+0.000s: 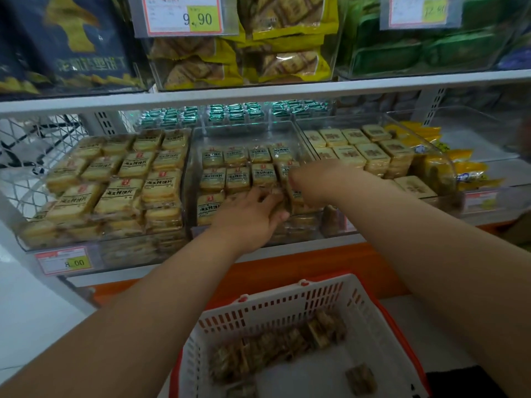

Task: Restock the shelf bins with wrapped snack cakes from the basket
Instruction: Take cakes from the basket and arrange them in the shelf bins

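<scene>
Head view: both hands in the middle bin (pixel 198 133). Left hand (pixel 253 208) and right hand (pixel 309 183) grip snack cakes (pixel 283 201) at front row. Basket (pixel 287 303) below holds more. Best seated flat, labels up, rows flush.

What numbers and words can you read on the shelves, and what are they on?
"9.90": price tag on the upper yellow-pack bin.
"8.00": price tag on the lower left bin; its middle is smeared.
Upper right price tag: number too blurred.
Lower right price tag: unreadable.
Snack cake wrappers: Chinese print, too blurred to be sure.
Dark blue bag: pale characters, unreadable.
</scene>
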### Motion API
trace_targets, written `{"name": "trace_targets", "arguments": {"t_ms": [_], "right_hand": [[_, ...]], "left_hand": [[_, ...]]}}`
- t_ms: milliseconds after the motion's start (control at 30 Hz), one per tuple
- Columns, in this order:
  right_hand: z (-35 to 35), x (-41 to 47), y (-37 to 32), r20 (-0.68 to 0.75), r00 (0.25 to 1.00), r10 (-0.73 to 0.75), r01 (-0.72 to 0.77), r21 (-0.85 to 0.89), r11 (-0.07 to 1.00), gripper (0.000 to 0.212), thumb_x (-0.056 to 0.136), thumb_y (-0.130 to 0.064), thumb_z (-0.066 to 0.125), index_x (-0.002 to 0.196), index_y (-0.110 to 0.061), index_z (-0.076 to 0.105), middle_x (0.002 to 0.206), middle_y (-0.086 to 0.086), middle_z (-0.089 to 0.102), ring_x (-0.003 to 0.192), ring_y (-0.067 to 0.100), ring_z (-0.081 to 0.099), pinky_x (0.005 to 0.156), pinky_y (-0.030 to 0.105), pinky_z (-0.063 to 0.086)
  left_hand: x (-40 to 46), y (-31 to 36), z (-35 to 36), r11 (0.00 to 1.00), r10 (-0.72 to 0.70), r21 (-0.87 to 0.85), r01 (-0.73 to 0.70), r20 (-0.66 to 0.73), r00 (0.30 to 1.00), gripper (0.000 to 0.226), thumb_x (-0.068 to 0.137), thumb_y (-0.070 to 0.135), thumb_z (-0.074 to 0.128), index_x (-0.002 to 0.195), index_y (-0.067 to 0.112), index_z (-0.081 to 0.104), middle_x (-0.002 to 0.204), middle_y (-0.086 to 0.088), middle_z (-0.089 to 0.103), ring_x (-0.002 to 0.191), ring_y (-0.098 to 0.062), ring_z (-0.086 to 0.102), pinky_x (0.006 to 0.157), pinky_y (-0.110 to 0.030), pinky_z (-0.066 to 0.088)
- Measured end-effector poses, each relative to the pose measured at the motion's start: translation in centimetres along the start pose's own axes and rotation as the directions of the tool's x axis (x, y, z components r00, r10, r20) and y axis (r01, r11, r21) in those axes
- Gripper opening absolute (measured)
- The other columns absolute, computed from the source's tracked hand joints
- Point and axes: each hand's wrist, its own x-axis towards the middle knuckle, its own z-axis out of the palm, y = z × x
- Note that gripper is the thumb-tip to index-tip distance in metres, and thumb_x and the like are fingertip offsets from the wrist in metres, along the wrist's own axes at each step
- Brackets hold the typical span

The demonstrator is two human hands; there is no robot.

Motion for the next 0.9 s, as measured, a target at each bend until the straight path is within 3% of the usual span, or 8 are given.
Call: {"name": "trace_targets", "arguments": {"t_ms": [133,300,400,533,700,800,900], "right_hand": [[0.6,0.6,-0.7,-0.007,0.999,0.036,-0.036,-0.039,0.999,0.029,0.096,-0.009,0.051,0.124,-0.013,0.057,0.101,0.003,0.056,0.088,0.024,0.056,0.068,0.035,0.044],[1.0,-0.4,0.6,0.013,1.0,-0.016,0.016,0.002,1.0,0.047,0.093,-0.001,0.047,0.136,-0.019,0.053,0.131,0.006,0.056,0.111,0.026,0.059,0.081,0.035,0.051],[1.6,-1.7,1.0,0.015,1.0,-0.015,0.014,0.037,0.999,0.054,0.093,0.0,0.046,0.14,-0.026,0.051,0.141,0.007,0.051,0.12,0.027,0.056,0.079,0.033,0.048],[2.4,-2.7,0.8,-0.017,1.0,0.0,0.001,0.111,0.994,0.054,0.094,-0.006,0.052,0.142,-0.032,0.048,0.14,0.006,0.052,0.119,0.026,0.055,0.072,0.033,0.043],[3.7,-2.8,0.9,-0.034,0.999,-0.022,0.028,0.185,0.982,0.058,0.092,-0.005,0.05,0.144,-0.031,0.045,0.135,0.006,0.055,0.115,0.025,0.057,0.073,0.032,0.045],[5.1,-3.5,1.4,-0.107,0.994,-0.022,0.049,0.256,0.965,0.055,0.094,-0.009,0.047,0.143,-0.033,0.044,0.129,0.006,0.059,0.108,0.026,0.059,0.075,0.035,0.05],[6.9,-5.0,1.9,-0.291,0.956,0.044,0.078,0.397,0.915,0.053,0.094,-0.01,0.049,0.143,-0.031,0.043,0.141,0.003,0.051,0.11,0.025,0.06,0.075,0.031,0.05]], "left_hand": [[0.1,0.0,0.3,1.0,-0.003,0.003,0.003,0.006,1.0,0.058,0.099,0.064,0.021,0.151,0.037,0.026,0.156,-0.003,0.028,0.142,-0.03,0.029,0.112,-0.047,0.023],[-0.2,0.3,0.3,0.999,0.028,0.028,-0.029,0.047,0.999,0.065,0.094,0.071,0.029,0.152,0.045,0.018,0.159,-0.006,0.02,0.142,-0.034,0.026,0.111,-0.049,0.027],[-0.4,0.8,0.0,0.999,0.034,0.037,-0.036,0.046,0.998,0.067,0.093,0.07,0.035,0.152,0.044,0.02,0.162,-0.003,0.012,0.146,-0.034,0.019,0.114,-0.052,0.024],[-0.3,1.3,-0.2,0.996,0.079,0.046,-0.078,-0.01,0.997,0.066,0.093,0.068,0.04,0.15,0.036,0.031,0.165,0.006,0.003,0.15,-0.025,0.007,0.113,-0.056,0.023],[-0.3,1.6,0.6,0.994,0.101,0.037,-0.1,-0.035,0.994,0.069,0.095,0.066,0.039,0.151,0.026,0.029,0.163,0.005,0.017,0.15,-0.019,0.009,0.115,-0.055,0.018],[-0.5,1.8,0.8,0.995,0.091,0.043,-0.09,-0.018,0.996,0.074,0.094,0.067,0.038,0.153,0.025,0.023,0.165,0.004,0.01,0.151,-0.02,0.003,0.118,-0.057,0.011],[-1.4,2.7,1.7,0.997,0.079,0.027,-0.076,-0.133,0.988,0.071,0.096,0.059,0.043,0.153,0.02,0.022,0.164,-0.003,0.009,0.152,-0.024,0.002,0.121,-0.053,0.006]]}}
